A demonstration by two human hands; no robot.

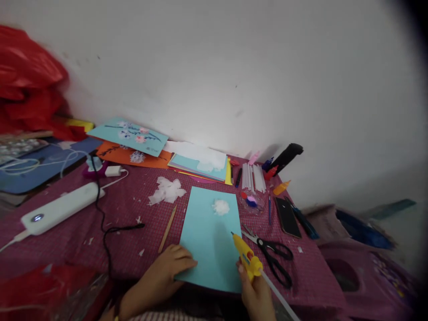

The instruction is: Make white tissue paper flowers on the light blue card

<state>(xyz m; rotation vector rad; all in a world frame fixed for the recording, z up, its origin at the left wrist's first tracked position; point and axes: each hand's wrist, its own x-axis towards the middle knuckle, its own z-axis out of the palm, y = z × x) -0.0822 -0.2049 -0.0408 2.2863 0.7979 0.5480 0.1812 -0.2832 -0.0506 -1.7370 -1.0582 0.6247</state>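
A light blue sheet of paper lies in front of me, with a white fluffy paper flower on its upper part. My left hand rests over the sheet's lower left edge, fingers laid on it and not gripping anything visible. In my right hand is a yellow glue gun, its nozzle pointing up and left above the sheet's right side. A white glue stick runs out of its back. Black-handled scissors lie open just right of the gun. A pencil lies left of the sheet.
White paper pieces lie left of the sheet. Behind are stacked coloured papers and a flower picture. Glue sticks, a phone and a paint palette sit right. A power bank and black cable are left.
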